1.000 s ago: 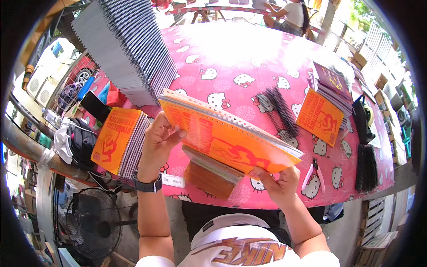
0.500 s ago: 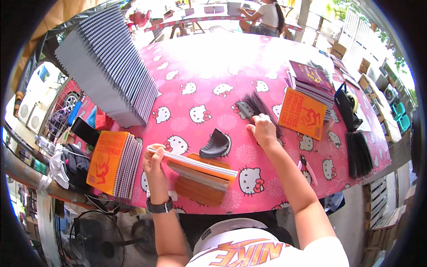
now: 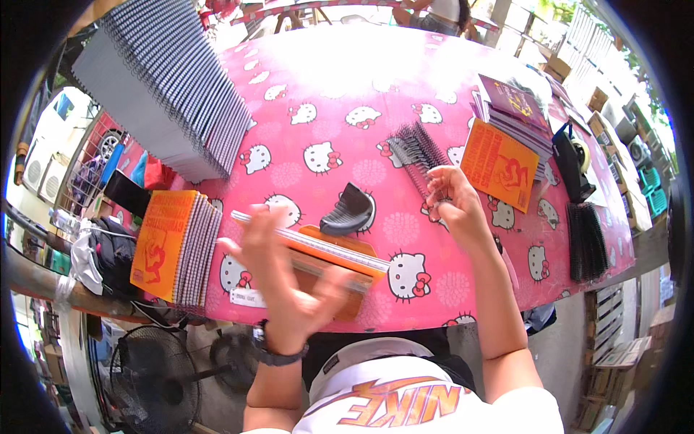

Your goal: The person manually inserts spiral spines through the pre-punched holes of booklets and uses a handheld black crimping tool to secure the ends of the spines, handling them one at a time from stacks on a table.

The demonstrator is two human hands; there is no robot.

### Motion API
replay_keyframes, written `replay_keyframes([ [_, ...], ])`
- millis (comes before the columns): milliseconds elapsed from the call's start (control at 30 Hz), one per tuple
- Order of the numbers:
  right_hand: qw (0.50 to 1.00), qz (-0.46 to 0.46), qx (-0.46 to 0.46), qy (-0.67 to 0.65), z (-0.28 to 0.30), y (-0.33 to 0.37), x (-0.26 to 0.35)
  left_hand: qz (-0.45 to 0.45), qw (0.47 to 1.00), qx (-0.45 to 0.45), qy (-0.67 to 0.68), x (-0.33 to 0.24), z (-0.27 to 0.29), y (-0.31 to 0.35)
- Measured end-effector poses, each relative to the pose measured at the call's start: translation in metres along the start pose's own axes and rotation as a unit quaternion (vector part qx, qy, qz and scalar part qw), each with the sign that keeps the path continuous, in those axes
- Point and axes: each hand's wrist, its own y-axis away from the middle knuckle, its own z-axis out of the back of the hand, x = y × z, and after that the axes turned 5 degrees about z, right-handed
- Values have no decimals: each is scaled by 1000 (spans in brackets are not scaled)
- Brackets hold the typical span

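Observation:
My left hand (image 3: pixel 283 278) is open and blurred, fingers spread, just in front of an orange-covered booklet (image 3: pixel 329 249). The booklet stands slanted with its white page edges up, against a brown wooden holder (image 3: pixel 347 302); my hand hides part of both. Beyond them sits a dark grey ridged, curved piece (image 3: pixel 348 211). My right hand (image 3: pixel 461 210) is closed in a pinch at the near end of a pile of black spiral binding coils (image 3: pixel 416 153). Whatever lies between its fingertips is too small to make out.
A tall stack of spiral-bound books (image 3: pixel 170 94) rises at the far left, nearer orange spiral-bound booklets (image 3: pixel 165 246). At right lie orange booklets (image 3: pixel 499 165), purple booklets (image 3: pixel 512 101), a black tape dispenser (image 3: pixel 575 163) and more black coils (image 3: pixel 589 242). A pink patterned cloth (image 3: pixel 303 192) covers the table.
My left hand has let go of the booklet's end and moved nearer to me, opening. My right hand has lifted off the coil pile slightly, turning with its fingers pinched.

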Motion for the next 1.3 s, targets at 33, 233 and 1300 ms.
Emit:
replay_keyframes([
  [33, 1000, -3, 9, -3, -3, 9, 11, 7, 1000, -1, -7, -11, 0, 3],
  [233, 970, -138, 199, -2, 13, 48, 59, -46, 974, 218, -43, -24, -23, 13],
  [1300, 915, 294, 169, 220, -27, 56, 61, -59, 972, 173, 150, -9, -5, 1],
])
